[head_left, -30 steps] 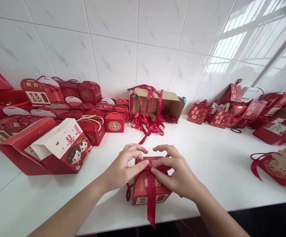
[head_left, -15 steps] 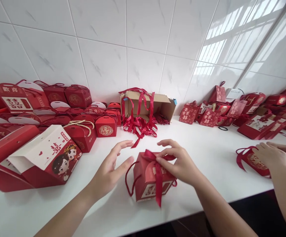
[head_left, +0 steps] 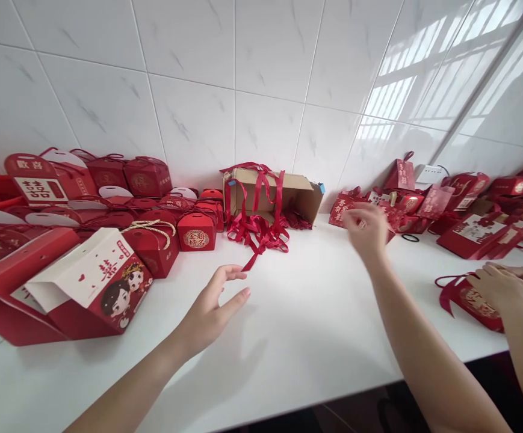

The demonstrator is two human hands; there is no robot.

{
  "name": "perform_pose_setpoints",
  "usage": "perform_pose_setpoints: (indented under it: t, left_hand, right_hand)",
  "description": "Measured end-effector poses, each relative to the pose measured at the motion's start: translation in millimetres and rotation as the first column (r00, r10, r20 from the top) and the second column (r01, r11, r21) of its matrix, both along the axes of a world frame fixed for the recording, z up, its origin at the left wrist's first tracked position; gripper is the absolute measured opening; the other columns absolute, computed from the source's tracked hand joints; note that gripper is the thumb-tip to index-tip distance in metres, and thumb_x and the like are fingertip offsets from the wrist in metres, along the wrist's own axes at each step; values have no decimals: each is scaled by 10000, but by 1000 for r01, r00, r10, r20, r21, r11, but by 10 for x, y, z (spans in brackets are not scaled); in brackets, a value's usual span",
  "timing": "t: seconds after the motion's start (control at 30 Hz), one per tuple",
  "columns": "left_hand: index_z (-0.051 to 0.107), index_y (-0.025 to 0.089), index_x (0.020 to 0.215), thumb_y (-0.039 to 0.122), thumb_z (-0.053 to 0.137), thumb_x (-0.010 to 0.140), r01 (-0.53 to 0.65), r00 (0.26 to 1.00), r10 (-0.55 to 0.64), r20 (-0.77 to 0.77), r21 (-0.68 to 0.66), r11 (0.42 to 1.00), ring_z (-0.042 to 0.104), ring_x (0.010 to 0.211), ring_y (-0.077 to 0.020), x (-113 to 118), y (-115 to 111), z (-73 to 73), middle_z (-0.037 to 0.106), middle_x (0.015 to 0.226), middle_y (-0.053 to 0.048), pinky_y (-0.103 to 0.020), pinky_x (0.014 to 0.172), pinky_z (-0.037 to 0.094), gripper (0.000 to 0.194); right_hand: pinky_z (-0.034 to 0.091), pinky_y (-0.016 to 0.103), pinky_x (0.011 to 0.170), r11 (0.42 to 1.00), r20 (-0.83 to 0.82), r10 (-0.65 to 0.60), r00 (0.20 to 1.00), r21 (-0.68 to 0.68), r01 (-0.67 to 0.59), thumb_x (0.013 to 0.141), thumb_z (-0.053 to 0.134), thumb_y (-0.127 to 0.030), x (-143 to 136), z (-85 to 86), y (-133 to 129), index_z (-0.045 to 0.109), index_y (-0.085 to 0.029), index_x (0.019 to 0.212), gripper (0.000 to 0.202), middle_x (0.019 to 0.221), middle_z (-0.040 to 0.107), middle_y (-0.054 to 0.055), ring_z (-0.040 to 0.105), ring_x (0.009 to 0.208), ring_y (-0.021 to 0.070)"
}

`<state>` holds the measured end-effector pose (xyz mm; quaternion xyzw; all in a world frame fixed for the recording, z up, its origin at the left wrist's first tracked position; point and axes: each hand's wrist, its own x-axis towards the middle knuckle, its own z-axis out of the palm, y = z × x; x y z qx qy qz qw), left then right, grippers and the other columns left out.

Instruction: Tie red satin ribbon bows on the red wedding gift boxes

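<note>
My left hand [head_left: 211,310] hovers over the white table [head_left: 283,337], fingers apart and holding nothing, just below the loose end of a red ribbon pile [head_left: 259,231]. My right hand [head_left: 367,228] is raised in front of the small red boxes [head_left: 343,207] at the back right, and its fingers are smeared by motion. Behind the ribbons, an open cardboard box [head_left: 295,195] lies against the tiled wall, with more ribbon hanging over it.
Large red and white boxes [head_left: 92,282] stand at the left, before rows of red gift boxes [head_left: 148,176]. At the right, another person's hands [head_left: 502,288] rest on a ribboned red box [head_left: 473,300]. A white power strip [head_left: 431,174] is near the wall.
The ribboned red box between my hands no longer shows there. My right hand has moved up and right. My left hand stays nearly still.
</note>
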<state>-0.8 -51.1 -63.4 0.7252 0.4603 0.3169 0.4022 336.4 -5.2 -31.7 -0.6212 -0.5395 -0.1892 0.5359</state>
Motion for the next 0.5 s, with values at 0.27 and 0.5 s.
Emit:
perform_pose_setpoints:
  t: [0.27, 0.5]
  left_hand:
    - [513, 222, 1129, 448, 480, 828, 46, 933, -13, -360, 82, 996, 331, 1317, -303, 1, 193, -403, 454, 1355, -111, -521, 1063, 290, 377]
    - [442, 185, 1206, 371, 467, 842, -66, 882, 165, -441, 231, 971, 291, 1334, -316, -51, 329, -540, 361, 1434, -153, -546, 1051, 268, 409]
  right_hand:
    - [465, 335, 904, 724, 159, 611, 775, -508, -467, 727, 549, -9, -1276, -663, 335, 692, -280, 977, 395, 1159, 655, -11, 571, 1091, 199]
    - [420, 455, 924, 783, 65, 522, 850, -432, -448, 746, 627, -107, -1427, -531, 628, 695, -220, 681, 147, 1020, 696, 35, 585, 1048, 270]
